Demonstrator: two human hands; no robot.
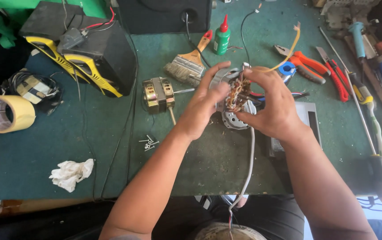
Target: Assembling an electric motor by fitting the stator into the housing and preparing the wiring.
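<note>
Head view: you've got the small motor (237,100) lifted just above the green table (31,164), both hands on it. Your left hand (206,104) cups the metal housing, fingers curled around its rim. Your right hand (273,104) closes over the far side, fingertips pinching at the copper windings and coloured wires. Keep that left grip steady so the body doesn't twist. I'd say work the wires gently, they look fine and easy to tear. Mind the white cable (248,164) hanging toward your lap, it could snag. The loose screws (148,143) lie near your left forearm, so don't sweep them off.
</note>
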